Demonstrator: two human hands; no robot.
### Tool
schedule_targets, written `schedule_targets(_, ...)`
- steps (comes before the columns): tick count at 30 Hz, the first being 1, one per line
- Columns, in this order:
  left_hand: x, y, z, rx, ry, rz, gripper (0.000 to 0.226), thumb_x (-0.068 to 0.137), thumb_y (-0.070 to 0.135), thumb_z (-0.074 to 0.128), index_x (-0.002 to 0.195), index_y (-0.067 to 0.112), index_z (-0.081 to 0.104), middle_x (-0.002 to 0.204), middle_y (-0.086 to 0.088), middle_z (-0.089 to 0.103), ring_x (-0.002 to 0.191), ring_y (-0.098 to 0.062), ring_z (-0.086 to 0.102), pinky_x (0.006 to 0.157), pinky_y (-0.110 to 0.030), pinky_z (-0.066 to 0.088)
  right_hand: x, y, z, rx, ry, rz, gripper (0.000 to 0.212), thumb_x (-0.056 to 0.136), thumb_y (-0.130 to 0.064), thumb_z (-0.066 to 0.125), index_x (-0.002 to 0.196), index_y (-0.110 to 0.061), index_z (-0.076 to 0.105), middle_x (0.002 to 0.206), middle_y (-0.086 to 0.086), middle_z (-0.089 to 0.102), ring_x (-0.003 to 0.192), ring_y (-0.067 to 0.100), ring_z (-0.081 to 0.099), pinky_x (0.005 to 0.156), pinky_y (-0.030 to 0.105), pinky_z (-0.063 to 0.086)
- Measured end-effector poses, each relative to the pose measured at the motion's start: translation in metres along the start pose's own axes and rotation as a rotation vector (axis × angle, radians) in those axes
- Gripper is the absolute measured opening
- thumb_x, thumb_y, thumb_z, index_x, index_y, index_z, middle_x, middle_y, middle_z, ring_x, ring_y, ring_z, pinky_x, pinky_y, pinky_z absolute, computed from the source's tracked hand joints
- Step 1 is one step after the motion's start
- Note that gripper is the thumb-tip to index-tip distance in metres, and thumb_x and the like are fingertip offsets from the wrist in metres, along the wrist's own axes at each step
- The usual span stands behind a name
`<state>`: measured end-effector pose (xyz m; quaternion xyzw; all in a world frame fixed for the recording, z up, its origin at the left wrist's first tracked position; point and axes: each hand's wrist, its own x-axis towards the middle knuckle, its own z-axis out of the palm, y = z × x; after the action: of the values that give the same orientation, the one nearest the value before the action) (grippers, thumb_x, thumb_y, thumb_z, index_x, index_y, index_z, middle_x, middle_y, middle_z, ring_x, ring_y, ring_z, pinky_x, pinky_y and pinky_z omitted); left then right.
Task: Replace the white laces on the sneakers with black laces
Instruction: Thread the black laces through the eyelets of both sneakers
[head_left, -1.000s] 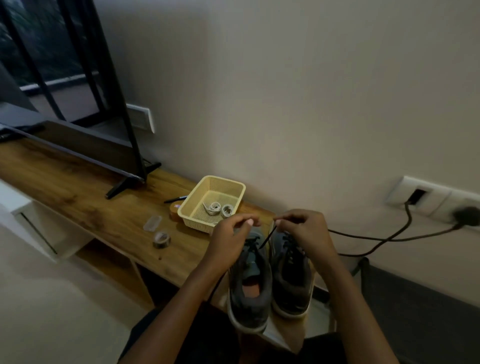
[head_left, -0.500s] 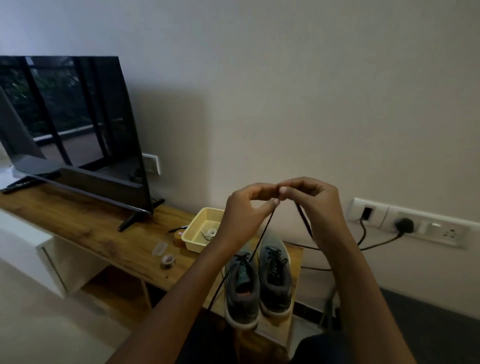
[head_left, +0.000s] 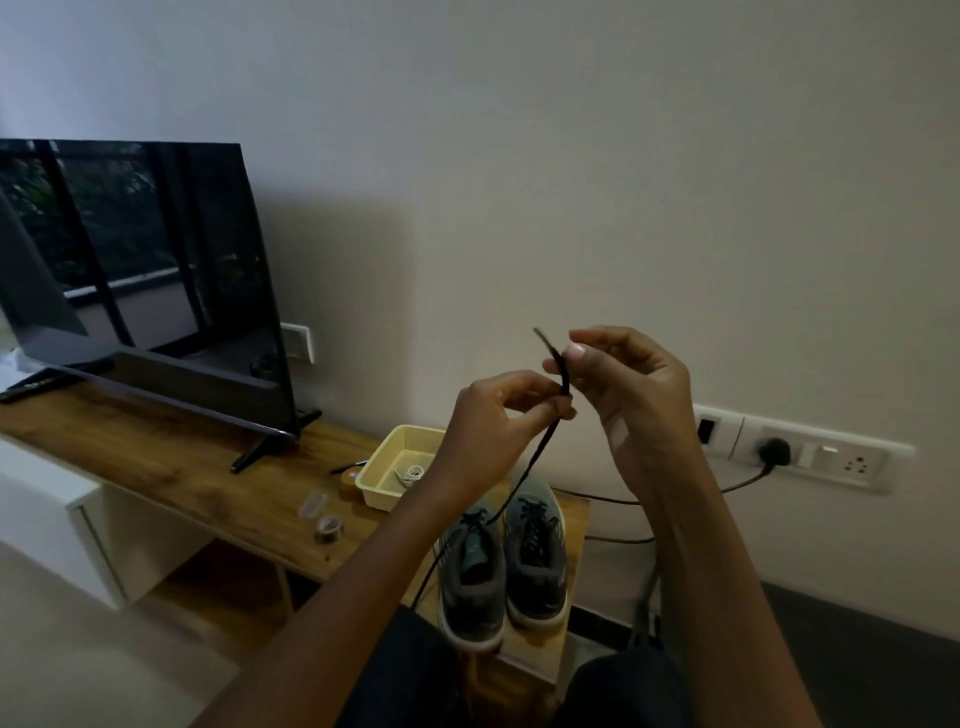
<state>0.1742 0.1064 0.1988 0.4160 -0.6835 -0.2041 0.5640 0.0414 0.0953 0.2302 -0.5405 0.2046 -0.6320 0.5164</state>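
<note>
Two grey sneakers stand side by side at the right end of the wooden bench (head_left: 208, 467), the left sneaker (head_left: 471, 577) and the right sneaker (head_left: 535, 551), both threaded with black laces. A black lace (head_left: 545, 441) rises taut from the left sneaker to my raised hands. My left hand (head_left: 493, 421) pinches it lower down, and my right hand (head_left: 623, 384) pinches it just above, its tip sticking up past my thumb. White laces (head_left: 410, 474) lie coiled in a yellow basket (head_left: 382, 486).
A television (head_left: 135, 275) stands on the bench at the left. A small clear piece (head_left: 312, 505) and a tape roll (head_left: 328, 529) lie in front of the basket. A wall socket strip (head_left: 795, 457) with a plugged cable is on the right.
The view has tilted upward. My hands have lifted the black lace higher above the sneakers and my right hand now holds it above the left one.
</note>
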Motion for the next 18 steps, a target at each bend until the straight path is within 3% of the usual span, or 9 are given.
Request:
schedule_targets(3, 0.001, -0.017, 0.002, -0.05, -0.031, -0.06, 0.013, 0.092, 0.013, 0.06, 0.092, 0.021, 0.069, 0.089, 0.007, 0.071, 0.082, 0.0, 0.065, 0.079, -0.014, 0.05, 0.004, 0.016, -0.005, -0.015, 0.11, 0.021, 0.01, 0.081, 0.005, 0.063, 0.082, -0.004, 0.067, 0.07, 0.003, 0.068, 0.077, 0.026, 0.067, 0.083, 0.038, 0.055)
schedule_targets(9, -0.003, -0.105, 0.01, -0.222, 0.258, -0.459, 0.014, 0.095, 0.003, 0.051, 0.091, 0.005, 0.065, 0.081, -0.004, 0.067, 0.075, -0.011, 0.064, 0.063, -0.013, 0.051, 0.024, 0.074, -0.028, -0.099, 0.353, 0.079, 0.017, 0.081, 0.009, 0.063, 0.079, -0.007, 0.066, 0.078, 0.005, 0.066, 0.072, 0.018, 0.067, 0.074, 0.025, 0.055)
schedule_targets(12, -0.013, -0.162, 0.012, -0.25, 0.355, -0.642, 0.015, 0.095, 0.001, 0.049, 0.09, 0.005, 0.063, 0.081, -0.006, 0.066, 0.075, -0.017, 0.062, 0.059, -0.013, 0.049, 0.033, 0.116, -0.039, -0.188, 0.376, 0.124, 0.02, 0.082, 0.009, 0.062, 0.077, -0.01, 0.066, 0.077, 0.006, 0.066, 0.071, 0.015, 0.065, 0.072, 0.023, 0.055)
schedule_targets(15, -0.028, -0.212, 0.014, -0.194, 0.431, -0.789, 0.017, 0.095, 0.002, 0.049, 0.102, -0.002, 0.064, 0.082, -0.005, 0.067, 0.074, -0.015, 0.063, 0.064, -0.017, 0.051, 0.039, 0.173, -0.047, -0.336, 0.34, 0.221, 0.02, 0.081, 0.01, 0.062, 0.076, -0.009, 0.067, 0.074, 0.008, 0.066, 0.072, 0.016, 0.064, 0.071, 0.025, 0.055)
schedule_targets(18, -0.04, -0.246, 0.012, 0.001, 0.315, -0.907, 0.016, 0.095, 0.014, 0.054, 0.102, 0.006, 0.065, 0.09, -0.004, 0.068, 0.081, -0.016, 0.063, 0.071, -0.025, 0.051, 0.036, 0.236, -0.053, -0.54, 0.237, 0.352, 0.018, 0.081, 0.007, 0.063, 0.076, -0.011, 0.067, 0.074, 0.004, 0.067, 0.074, 0.017, 0.062, 0.07, 0.027, 0.05)
